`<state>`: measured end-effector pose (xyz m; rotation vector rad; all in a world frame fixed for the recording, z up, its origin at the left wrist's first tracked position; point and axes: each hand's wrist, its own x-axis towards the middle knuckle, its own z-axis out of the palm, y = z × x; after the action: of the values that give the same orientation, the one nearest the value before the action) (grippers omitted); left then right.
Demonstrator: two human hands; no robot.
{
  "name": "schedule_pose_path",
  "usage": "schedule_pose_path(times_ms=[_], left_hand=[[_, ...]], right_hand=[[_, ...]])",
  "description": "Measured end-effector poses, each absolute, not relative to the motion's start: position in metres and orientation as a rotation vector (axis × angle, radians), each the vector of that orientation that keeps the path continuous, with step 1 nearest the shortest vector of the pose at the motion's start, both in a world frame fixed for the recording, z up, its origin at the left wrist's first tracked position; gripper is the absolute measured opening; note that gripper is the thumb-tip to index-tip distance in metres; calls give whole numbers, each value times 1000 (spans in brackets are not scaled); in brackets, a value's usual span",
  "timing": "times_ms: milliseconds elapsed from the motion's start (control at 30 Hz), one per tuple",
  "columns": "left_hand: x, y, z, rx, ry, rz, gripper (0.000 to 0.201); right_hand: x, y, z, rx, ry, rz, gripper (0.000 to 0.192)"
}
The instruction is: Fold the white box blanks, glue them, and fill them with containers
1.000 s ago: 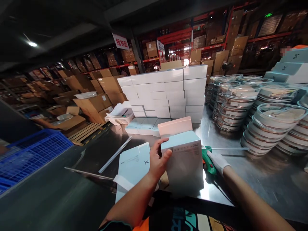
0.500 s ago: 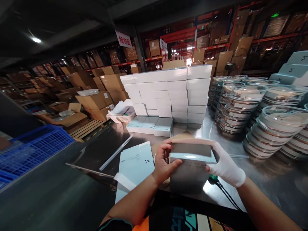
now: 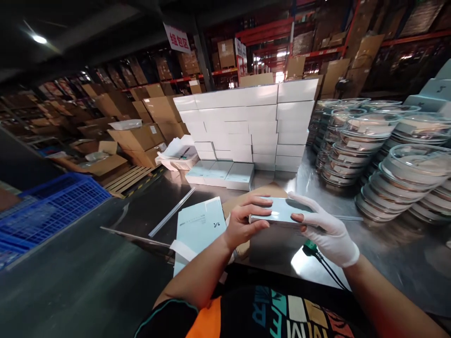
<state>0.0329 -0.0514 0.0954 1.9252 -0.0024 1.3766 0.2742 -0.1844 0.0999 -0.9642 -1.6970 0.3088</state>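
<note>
The bare fingers of the left hand (image 3: 243, 223) are curling over the left end of a pale-blue box (image 3: 278, 211), the thumb pressing along its near edge, so the grip is opening only as wide as the box between. The right hand (image 3: 331, 234), wearing a white glove that is leaving some fingertips bare, is clasping the right end likewise. The box is sitting between both hands, in front of the torso, above a metal table (image 3: 387, 263). Brown cardboard (image 3: 268, 189) is lying just beyond it. Below the right hand, a mostly hidden green glue gun (image 3: 310, 248) is trailing a black cord (image 3: 331, 271). Leftward, a flat pale-blue carton (image 3: 199, 220) is showing a handwritten mark, and clear rods (image 3: 172, 211) are lying near it. Farther out, three pale-blue-topped boxes (image 3: 220, 173) are resting before stacked white boxes (image 3: 243, 124), while round clear-lidded containers (image 3: 364, 141) are standing in stacks on the right.
</note>
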Motion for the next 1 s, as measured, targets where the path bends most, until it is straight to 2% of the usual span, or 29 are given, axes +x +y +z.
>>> schedule_pose_path(times_ms=[100,233,300,333,400,500,567,633,733,800,900,1000], left_hand=[[23,-52,116,2193,88,1188,35],[16,-63,151,2713,191,848,51],[13,-66,162,2811,154,833,57],[10,-65,164,2810,172,890,58],[0,-58,163,2649,362,1164,62],[-17,-41,148,2044,761,1579,88],[-21,-32,129,1686,846,1609,112],[-17,-29,107,1514,833,1486,122],[-1,-34,78,1460,805,1325,111],[10,-39,64,1478,789,1262,105],[22,-42,48,1496,833,1189,102],[29,-39,32,1540,891,1151,96]], right_hand=[[268,-184,93,-936,-1804,131,46],[259,-179,98,-931,-1981,-49,94],[278,-177,116,-990,-2053,-40,104],[297,-178,129,-1078,-2036,-58,101],[349,-182,154,-1387,-1780,-251,80],[439,-192,178,-1926,-1186,-592,66],[484,-198,179,-2110,-1016,-588,31],[510,-202,176,-2143,-991,-567,3],[518,-207,180,-2095,-980,-642,25],[512,-208,191,-2046,-1001,-713,24],[488,-210,210,-1949,-1026,-761,12],[443,-219,224,-1640,-969,-549,17]])
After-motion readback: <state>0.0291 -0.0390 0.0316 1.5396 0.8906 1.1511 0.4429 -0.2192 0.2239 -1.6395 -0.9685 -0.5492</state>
